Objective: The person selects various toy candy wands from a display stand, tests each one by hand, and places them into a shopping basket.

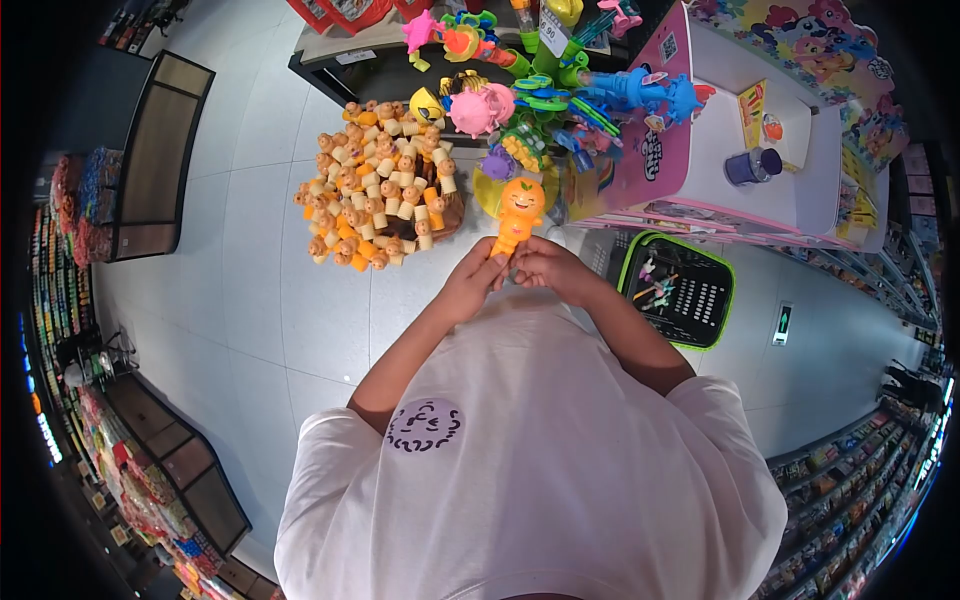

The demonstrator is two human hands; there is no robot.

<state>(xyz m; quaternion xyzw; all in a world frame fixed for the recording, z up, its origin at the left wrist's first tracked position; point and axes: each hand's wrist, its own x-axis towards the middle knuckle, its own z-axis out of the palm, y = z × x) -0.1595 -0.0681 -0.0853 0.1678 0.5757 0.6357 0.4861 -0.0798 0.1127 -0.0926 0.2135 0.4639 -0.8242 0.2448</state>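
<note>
In front of my chest I hold an orange toy (pixel 521 210) with a round, smiling head, a small green leaf on top and a ribbed lower part. My left hand (pixel 480 278) is closed around the lower end, thumb on the front. Close beside it, my right hand (pixel 552 270) has its fingertips pinched at the same lower end. Just beyond the toy stands a rack of colourful toys (pixel 545 95), with a pink piggy-like one (pixel 482 108) and a blue one (pixel 665 97) among them. What the toy's underside looks like is hidden by my fingers.
A cluster of beige and orange figures (pixel 380 185) stands to the left of the rack. On the right are a pink-and-white display unit (pixel 650 160) holding a dark jar (pixel 752 167), and a black basket with a green rim (pixel 722 300) on the floor. Stocked shelves (pixel 860 510) line the sides.
</note>
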